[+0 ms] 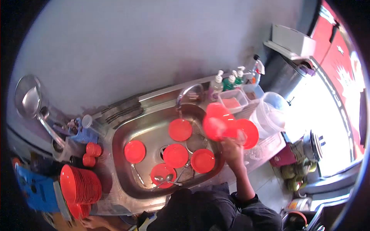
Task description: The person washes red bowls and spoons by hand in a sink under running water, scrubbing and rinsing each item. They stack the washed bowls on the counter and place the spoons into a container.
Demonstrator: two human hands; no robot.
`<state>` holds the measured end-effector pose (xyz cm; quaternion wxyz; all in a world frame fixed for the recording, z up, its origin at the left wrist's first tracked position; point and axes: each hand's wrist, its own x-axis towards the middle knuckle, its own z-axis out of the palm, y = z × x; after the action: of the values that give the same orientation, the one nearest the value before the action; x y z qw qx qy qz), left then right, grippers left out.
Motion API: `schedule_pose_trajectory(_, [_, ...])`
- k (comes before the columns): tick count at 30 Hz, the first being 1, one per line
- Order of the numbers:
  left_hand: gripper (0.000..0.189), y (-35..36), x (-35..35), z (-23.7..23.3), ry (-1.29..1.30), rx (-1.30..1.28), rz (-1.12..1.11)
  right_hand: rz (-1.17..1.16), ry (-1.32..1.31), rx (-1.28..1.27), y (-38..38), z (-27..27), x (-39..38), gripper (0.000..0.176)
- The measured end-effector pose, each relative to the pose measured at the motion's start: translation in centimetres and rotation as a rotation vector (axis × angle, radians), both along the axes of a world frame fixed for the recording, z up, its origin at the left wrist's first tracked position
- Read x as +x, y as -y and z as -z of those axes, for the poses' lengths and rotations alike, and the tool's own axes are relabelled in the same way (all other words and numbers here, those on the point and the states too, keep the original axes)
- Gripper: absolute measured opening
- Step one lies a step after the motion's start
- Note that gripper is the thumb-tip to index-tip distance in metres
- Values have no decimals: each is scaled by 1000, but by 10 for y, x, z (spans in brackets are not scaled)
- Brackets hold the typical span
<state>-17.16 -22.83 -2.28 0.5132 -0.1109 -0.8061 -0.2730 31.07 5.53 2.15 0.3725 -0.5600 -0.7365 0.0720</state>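
Note:
My right hand (232,151) is closed on several red bowls (217,119), raised above the sink's right rim and blurred by motion. Low at the left, my left hand (92,222) is against a short stack of red bowls (79,210); its fingers are too small and partly hidden to show a grip. A tall stack of red bowls (81,184) stands just beyond it. In the steel sink (127,171), several red dishes (175,156) lie spread out, with spoons (169,177) across the one nearest me. Water runs from the faucet (189,92) onto the farthest dish (180,129).
Pump bottles (216,86) and a spray bottle (257,69) line the back ledge. Plastic tubs (233,101) and a clear bucket (269,115) stand right of the sink. At left are a large ladle (32,101), a blue basket (84,133) and red cups (92,149).

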Motion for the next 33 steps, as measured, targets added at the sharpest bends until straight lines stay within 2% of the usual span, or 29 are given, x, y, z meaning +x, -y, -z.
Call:
schedule_pose_trajectory(1, [23,-7,7,7,33,3,-38,-67,8,-96,1,-3,-8,15])
schedule_pose_trajectory(2, [23,-24,23,5,33,-2,-18,-168,-15,-62,-2,6,-14,17])
schedule_pose_trajectory(3, [21,-43,39,2,-2,-39,173,-276,-38,-26,-7,17,-21,18])
schedule_pose_trajectory(4, [19,-60,55,-1,-40,-74,357,-271,-41,-27,-11,23,-30,18])
schedule_pose_trajectory(7, [12,-94,86,13,-50,-346,481,-418,-136,-152,-28,39,-58,14])
schedule_pose_trajectory(8, [9,-105,97,15,-70,-430,536,-428,-282,-281,-37,50,-66,14])
schedule_pose_trajectory(9, [9,-114,111,14,13,-440,629,-435,-429,-407,-46,61,-74,14])
schedule_pose_trajectory(10, [11,-122,124,13,97,-447,722,-438,-433,-402,-55,74,-84,14])
schedule_pose_trajectory(12, [13,-133,147,17,153,-442,795,-368,-1408,-716,-72,96,-101,16])
schedule_pose_trajectory(13, [16,-137,156,20,215,-440,869,-376,-1408,-715,-78,103,-103,16])
schedule_pose_trajectory(15, [16,-145,168,33,218,-422,943,-311,-1995,-999,-89,113,-105,17])
schedule_pose_trajectory(16, [17,-150,174,36,227,-409,1021,-319,-1990,-1002,-92,117,-106,17])
schedule_pose_trajectory(18, [18,-156,186,40,287,-414,1099,-186,-2080,-949,-96,127,-108,17])
schedule_pose_trajectory(22, [15,-168,202,40,421,-451,1195,-201,-2124,-979,-118,152,-97,19])
schedule_pose_trajectory(24, [14,-173,207,37,436,-455,1207,-161,-2079,-849,-131,152,-94,21])
schedule_pose_trajectory(29, [14,-181,211,37,495,-478,1282,-369,-2060,-1048,-132,159,-82,17])
schedule_pose_trajectory(31, [14,-183,211,39,511,-462,1292,-418,-2367,-1162,-125,158,-73,21])
schedule_pose_trajectory(32, [14,-183,211,39,527,-446,1306,-416,-2364,-1168,-124,169,-70,21])
schedule_pose_trajectory(33, [14,-183,211,39,531,-444,1302,-551,-2373,-1112,-124,182,-68,22])
